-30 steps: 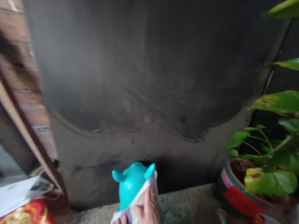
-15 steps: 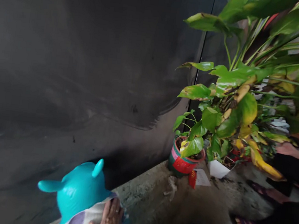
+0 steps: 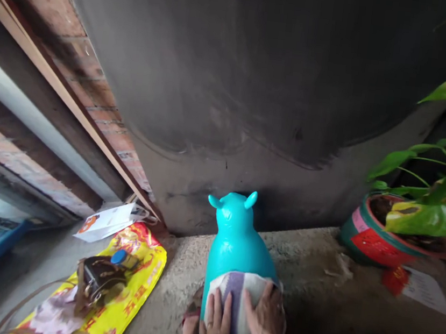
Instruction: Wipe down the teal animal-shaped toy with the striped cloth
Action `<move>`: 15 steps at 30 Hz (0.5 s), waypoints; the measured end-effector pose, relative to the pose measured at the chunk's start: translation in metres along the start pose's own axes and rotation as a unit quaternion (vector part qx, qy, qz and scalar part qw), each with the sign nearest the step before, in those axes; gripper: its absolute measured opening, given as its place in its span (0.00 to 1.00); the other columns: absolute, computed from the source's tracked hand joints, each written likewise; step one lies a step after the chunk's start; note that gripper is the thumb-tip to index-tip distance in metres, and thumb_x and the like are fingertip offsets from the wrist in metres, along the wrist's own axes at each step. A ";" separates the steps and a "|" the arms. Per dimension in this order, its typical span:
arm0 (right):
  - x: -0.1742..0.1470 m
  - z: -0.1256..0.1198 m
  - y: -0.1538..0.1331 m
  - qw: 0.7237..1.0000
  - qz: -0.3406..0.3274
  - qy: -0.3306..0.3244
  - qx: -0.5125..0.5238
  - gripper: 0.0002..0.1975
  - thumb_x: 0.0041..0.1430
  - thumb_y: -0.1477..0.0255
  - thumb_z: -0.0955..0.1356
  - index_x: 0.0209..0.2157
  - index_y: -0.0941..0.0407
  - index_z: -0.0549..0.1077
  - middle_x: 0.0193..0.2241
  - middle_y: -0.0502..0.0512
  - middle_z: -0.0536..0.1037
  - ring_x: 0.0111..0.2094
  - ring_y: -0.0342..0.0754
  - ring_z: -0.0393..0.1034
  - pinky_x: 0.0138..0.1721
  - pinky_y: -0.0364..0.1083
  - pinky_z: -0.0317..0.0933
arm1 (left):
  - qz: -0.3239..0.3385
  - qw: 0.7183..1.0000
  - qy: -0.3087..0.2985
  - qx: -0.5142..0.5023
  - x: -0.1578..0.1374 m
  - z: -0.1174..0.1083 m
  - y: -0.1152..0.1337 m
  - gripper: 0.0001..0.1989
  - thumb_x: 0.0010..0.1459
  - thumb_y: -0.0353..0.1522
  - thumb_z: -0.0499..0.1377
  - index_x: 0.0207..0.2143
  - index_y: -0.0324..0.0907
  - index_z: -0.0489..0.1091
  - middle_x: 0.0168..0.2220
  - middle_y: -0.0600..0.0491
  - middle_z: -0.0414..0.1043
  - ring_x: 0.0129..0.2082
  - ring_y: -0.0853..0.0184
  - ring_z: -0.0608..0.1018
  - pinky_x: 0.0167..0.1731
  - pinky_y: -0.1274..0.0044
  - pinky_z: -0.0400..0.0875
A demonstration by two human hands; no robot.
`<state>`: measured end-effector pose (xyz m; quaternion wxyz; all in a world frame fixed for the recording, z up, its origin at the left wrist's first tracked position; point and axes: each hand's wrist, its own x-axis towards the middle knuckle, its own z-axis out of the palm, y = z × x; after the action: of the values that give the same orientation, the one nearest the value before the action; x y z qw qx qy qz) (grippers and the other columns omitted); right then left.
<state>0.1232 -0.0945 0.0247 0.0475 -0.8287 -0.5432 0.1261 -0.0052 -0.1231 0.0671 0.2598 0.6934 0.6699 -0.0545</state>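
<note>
A turquoise inflatable animal toy (image 3: 234,239) with two small ears stands on the concrete ground, facing a dark grey wall. A striped white and purple cloth (image 3: 236,293) lies over its back. My left hand (image 3: 216,329) presses flat on the cloth's lower left part. My right hand (image 3: 267,319) lies flat on the cloth's right side, fingers spread. Both hands touch the cloth at the bottom of the view.
A red and green plant pot (image 3: 368,239) with large leaves stands at the right. A yellow printed bag (image 3: 127,285) with a brown handbag (image 3: 97,279) on it lies at the left, beside white paper (image 3: 106,220). Brick wall and a wooden frame run along the left.
The view swung right to the plants, then back left and down. The toy now shows more fully, and both hands rest lower on the cloth over its back.
</note>
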 end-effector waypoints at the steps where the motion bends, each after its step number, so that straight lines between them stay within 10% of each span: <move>1: 0.017 -0.009 -0.010 1.000 -0.002 -0.007 0.005 0.39 0.62 0.50 0.52 0.61 0.70 0.52 0.57 0.77 0.61 0.58 0.64 0.59 0.51 0.57 0.61 | 0.007 1.000 -0.013 -0.023 0.009 -0.006 0.001 0.45 0.54 0.53 0.52 0.65 0.41 0.37 0.67 0.43 0.24 0.67 0.50 0.32 0.61 0.49 0.51; 8: 0.102 -0.019 -0.058 0.999 -0.024 0.000 0.038 0.39 0.62 0.49 0.53 0.65 0.64 0.46 0.63 0.73 0.53 0.64 0.64 0.47 0.56 0.64 0.54 | -0.041 0.995 0.020 -0.083 0.076 -0.031 0.003 0.42 0.57 0.50 0.49 0.66 0.46 0.30 0.68 0.51 0.15 0.67 0.54 0.27 0.61 0.46 0.42; 15: 0.025 0.002 -0.030 0.999 -0.034 0.004 0.007 0.36 0.63 0.54 0.57 0.63 0.66 0.51 0.65 0.75 0.48 0.66 0.66 0.42 0.56 0.68 0.53 | -0.023 0.998 -0.033 -0.057 0.029 -0.023 -0.006 0.48 0.52 0.52 0.53 0.66 0.42 0.34 0.68 0.47 0.21 0.68 0.54 0.31 0.61 0.51 0.51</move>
<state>0.1056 -0.0595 0.0254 0.0597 -0.8101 -0.5698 0.1245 -0.0144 -0.0872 0.0730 0.3194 0.6600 0.6785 -0.0449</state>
